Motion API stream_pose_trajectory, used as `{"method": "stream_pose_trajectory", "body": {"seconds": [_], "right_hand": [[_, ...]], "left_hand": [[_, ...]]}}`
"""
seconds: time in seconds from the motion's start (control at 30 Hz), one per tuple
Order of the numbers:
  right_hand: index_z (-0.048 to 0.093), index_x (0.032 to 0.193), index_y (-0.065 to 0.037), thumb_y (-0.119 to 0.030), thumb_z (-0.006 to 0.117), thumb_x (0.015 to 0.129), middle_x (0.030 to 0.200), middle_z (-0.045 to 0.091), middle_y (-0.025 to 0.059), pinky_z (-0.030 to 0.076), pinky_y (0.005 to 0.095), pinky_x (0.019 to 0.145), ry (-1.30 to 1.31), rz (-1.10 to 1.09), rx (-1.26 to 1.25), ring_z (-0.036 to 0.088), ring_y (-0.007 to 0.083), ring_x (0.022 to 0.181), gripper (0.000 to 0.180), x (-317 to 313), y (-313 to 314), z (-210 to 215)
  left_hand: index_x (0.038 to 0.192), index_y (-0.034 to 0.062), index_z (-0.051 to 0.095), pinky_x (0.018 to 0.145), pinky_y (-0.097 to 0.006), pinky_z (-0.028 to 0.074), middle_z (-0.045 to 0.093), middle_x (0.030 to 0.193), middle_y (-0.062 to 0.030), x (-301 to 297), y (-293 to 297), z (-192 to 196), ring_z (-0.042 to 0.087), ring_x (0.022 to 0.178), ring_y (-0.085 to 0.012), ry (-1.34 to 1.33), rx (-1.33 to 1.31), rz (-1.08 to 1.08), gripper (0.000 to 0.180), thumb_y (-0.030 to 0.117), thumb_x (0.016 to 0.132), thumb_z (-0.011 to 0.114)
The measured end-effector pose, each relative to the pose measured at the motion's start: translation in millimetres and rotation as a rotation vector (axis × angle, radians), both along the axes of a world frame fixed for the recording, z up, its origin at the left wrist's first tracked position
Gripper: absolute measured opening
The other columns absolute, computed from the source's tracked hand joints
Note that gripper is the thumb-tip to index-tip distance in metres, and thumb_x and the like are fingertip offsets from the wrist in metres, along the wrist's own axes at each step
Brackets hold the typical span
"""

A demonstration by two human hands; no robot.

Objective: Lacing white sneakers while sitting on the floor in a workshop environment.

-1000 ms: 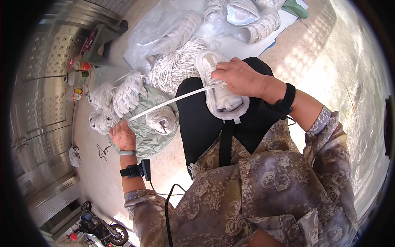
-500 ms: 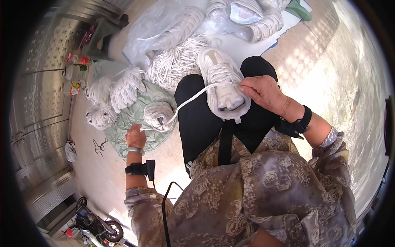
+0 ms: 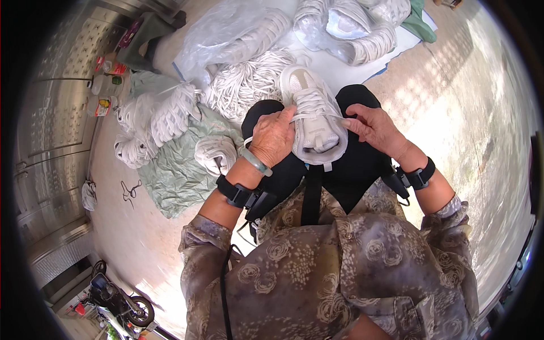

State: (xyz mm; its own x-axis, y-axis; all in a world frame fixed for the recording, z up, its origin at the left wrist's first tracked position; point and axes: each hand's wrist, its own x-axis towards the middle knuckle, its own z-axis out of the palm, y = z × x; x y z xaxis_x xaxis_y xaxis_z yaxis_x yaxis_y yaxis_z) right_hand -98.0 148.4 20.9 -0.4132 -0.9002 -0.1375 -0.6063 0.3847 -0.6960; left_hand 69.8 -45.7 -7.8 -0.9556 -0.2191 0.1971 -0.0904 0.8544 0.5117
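Observation:
A white sneaker (image 3: 317, 127) rests between my knees with its toe pointing away from me. A white shoelace (image 3: 311, 107) crosses its upper part in several rows. My left hand (image 3: 273, 136) is closed at the shoe's left side, thumb and finger pinching the lace by the eyelets. On the opposite side my right hand (image 3: 375, 129) is closed in a pinch on the lace, just off the shoe's right edge. The tongue stands up at the near end of the shoe opening.
A heap of white laces (image 3: 249, 82) lies beyond my left knee. Green cloth (image 3: 181, 187) on the floor at left carries bundled white shoes (image 3: 164, 122) and another single shoe (image 3: 215, 154). Plastic-wrapped shoes (image 3: 351, 28) lie farther off. Bottles (image 3: 106, 85) stand near a metal door (image 3: 51, 124).
My left hand has come in from the far left, where it held the lace drawn out long, to the shoe's left side. My right hand stays by the shoe's right edge.

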Motion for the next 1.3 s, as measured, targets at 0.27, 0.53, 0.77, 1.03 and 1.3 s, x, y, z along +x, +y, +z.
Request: {"method": "stream_pose_trajectory", "body": {"seconds": [0.27, 0.53, 0.77, 1.03, 1.3], "right_hand": [[0.057, 0.096, -0.007, -0.029, 0.053, 0.085, 0.078, 0.057, 0.0117, 0.048, 0.0380, 0.058, 0.347, 0.074, -0.175, 0.059, 0.0306, 0.070, 0.025, 22.6, -13.1, -14.5], [0.057, 0.091, -0.005, -0.008, 0.056, 0.080, 0.080, 0.059, 0.0121, 0.046, 0.0398, 0.060, 0.353, 0.154, -0.169, 0.057, 0.0332, 0.071, 0.012, 0.4, -3.8, -3.6], [0.056, 0.087, -0.008, -0.012, 0.053, 0.083, 0.077, 0.059, 0.0122, 0.045, 0.0385, 0.062, 0.510, 0.140, -0.148, 0.057, 0.0323, 0.070, 0.006, -66.6, 52.0, -23.3], [0.056, 0.093, -0.005, -0.007, 0.053, 0.085, 0.091, 0.061, 0.0160, 0.048, 0.0380, 0.066, 0.704, -0.178, 0.104, 0.058, 0.0363, 0.080, 0.010, -193.9, 189.1, -17.5], [0.055, 0.109, -0.001, -0.019, 0.045, 0.092, 0.113, 0.058, 0.0158, 0.044, 0.0330, 0.086, 1.013, -0.420, 0.224, 0.056, 0.0299, 0.104, 0.027, -314.5, 341.2, 73.6]], "left_hand": [[0.107, -0.0027, 0.051, 0.060, -0.042, 0.046, 0.059, 0.067, -0.0149, 4.3, 11.6, 5.7, 0.059, 0.064, -0.0319, -0.072, -0.130, -0.022, 0.035, 0.003, 0.073, 0.051], [0.088, 0.0055, 0.055, 0.050, -0.040, 0.046, 0.057, 0.068, -0.0128, 8.1, -16.5, 14.2, 0.058, 0.063, -0.0323, -0.103, -0.295, 0.005, 0.013, 0.004, 0.076, 0.050], [0.076, 0.0065, 0.053, 0.052, -0.041, 0.046, 0.058, 0.065, -0.0134, 73.5, -40.9, 36.5, 0.057, 0.059, -0.0334, -0.217, -0.211, -0.125, 0.002, 0.006, 0.074, 0.053], [0.085, 0.0097, 0.056, 0.058, -0.045, 0.045, 0.059, 0.070, -0.0173, 226.9, -137.0, 57.0, 0.057, 0.067, -0.0381, -0.402, -0.491, 0.477, 0.008, 0.016, 0.085, 0.051], [0.086, 0.0070, 0.057, 0.049, -0.041, 0.043, 0.056, 0.061, -0.0168, 321.3, -242.6, 81.8, 0.056, 0.055, -0.0350, -0.224, -0.615, 0.769, 0.017, 0.022, 0.088, 0.051]]}}
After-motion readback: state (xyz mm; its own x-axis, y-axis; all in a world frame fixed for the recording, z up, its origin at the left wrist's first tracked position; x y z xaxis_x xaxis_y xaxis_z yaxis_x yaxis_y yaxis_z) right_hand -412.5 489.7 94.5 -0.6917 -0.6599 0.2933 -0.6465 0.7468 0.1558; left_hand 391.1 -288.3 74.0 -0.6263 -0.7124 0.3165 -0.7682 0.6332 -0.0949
